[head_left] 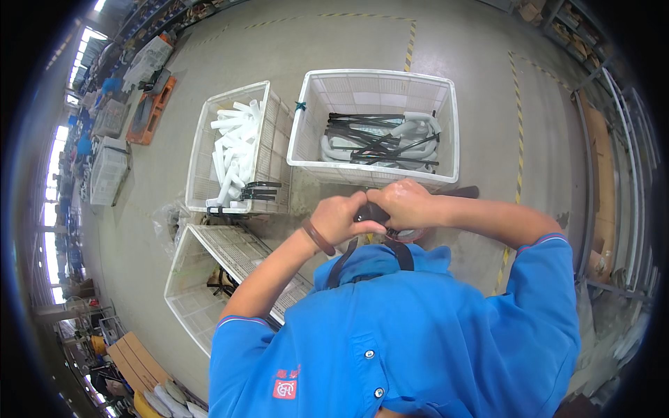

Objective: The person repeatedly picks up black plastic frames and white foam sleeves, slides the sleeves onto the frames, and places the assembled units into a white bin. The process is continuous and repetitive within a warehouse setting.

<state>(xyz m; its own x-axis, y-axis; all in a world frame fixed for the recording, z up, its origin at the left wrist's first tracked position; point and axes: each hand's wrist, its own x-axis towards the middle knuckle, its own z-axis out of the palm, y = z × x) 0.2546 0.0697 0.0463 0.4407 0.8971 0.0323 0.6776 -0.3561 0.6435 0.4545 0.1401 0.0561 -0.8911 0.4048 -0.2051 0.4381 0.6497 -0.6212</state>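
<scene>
My left hand [337, 219] and my right hand [402, 203] meet in front of my chest, both closed. Between them is a dark, rounded piece [371, 213], mostly covered by the fingers; its kind I cannot make out. A dark tube-like end [463, 191] shows past my right forearm; whether it belongs to the same piece is hidden. Just beyond my hands stands a white plastic crate [304, 139] with thin black rods [376, 143] and grey-white curved tubes [418, 129] in it.
Left of that crate, another white crate [197, 157] holds many white tubes [237, 143] and several black parts [260, 190]. A third crate [188, 292] lies tilted by my left arm. Yellow-black tape [519, 132] marks the floor. Metal shelving [589, 181] runs along the right.
</scene>
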